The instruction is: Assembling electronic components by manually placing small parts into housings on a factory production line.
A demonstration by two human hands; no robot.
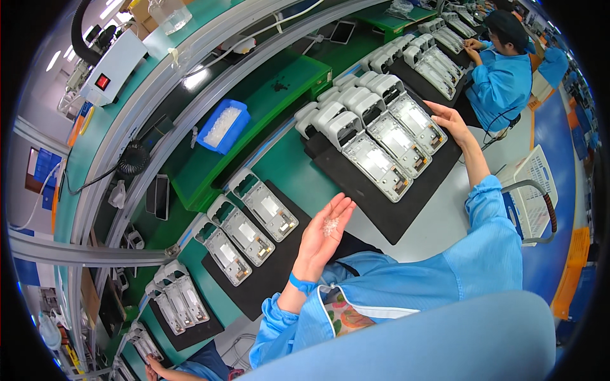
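Observation:
My left hand (322, 233) is turned palm up, fingers stretched out, and carries a small heap of tiny clear plastic pieces (330, 227). A blue band is around that wrist. To the right, my right hand (450, 120) reaches over the far edge of a black mat (387, 219), its fingers extended beside the rightmost grey housing (417, 120). Whether the fingertips touch this housing I cannot tell. Next to it lie two more open housings, the middle one (399, 147) and the near one (378, 166), with light inner plates and small connectors. Several more housings stand behind them.
A blue bin (222, 127) of clear pieces sits on a green shelf (267, 105). More housings (264, 206) lie on a mat to the left. A co-worker (502, 76) sits at far right; another person's hand (152, 367) shows lower left. A white basket (530, 190) stands at right.

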